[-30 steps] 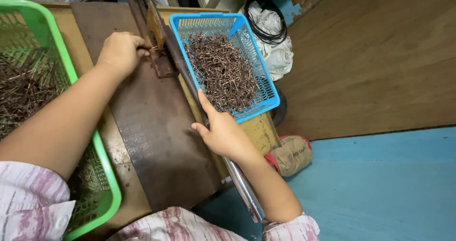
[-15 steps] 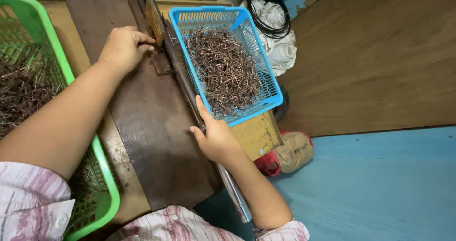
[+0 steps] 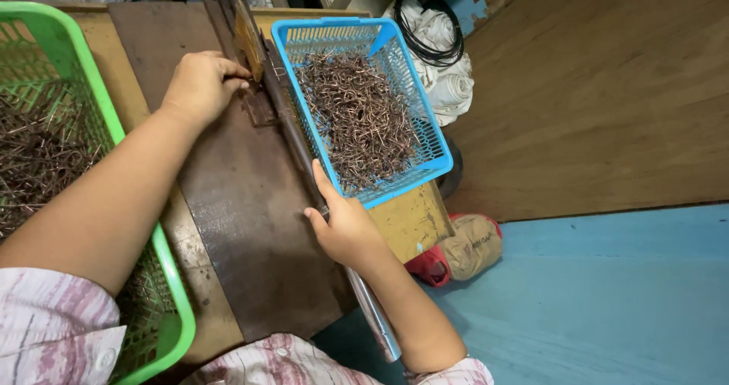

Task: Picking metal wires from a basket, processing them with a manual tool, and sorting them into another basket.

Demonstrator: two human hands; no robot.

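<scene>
— Lever bar, long and dark, is seen running along the right edge of the brown metal plate, just beside the blue basket. Where is it gripped?

— Its lower stretch is clasped by the right hand, the fingers curled around it and the thumb laid along the bar toward the basket. Below the wrist, a shiny tube end is seen sticking out past the table edge.

— And the upper end?

— A small brass-coloured part is fixed there, standing up from the plate. The left hand is held against it, fingers bunched into a pinch at its lower edge. Whether something thin is caught between the fingertips cannot be told.

— What is kept in the basket?

— A heap of bent copper-coloured wire hooks is piled inside, touching the mesh walls. The basket is set on the yellowish wooden table, its near corner just beside the right thumb.

— What is seen on the other side?

— A green basket is placed at the left edge of the plate, with straight brown wire pieces lying in it. The left forearm is stretched across its rim.

— And beyond the table?

— White cloth with a black cable coil is seen behind the blue basket, a tan and red bag lies on the blue floor, and a plain wooden board is leaned to the right.
</scene>
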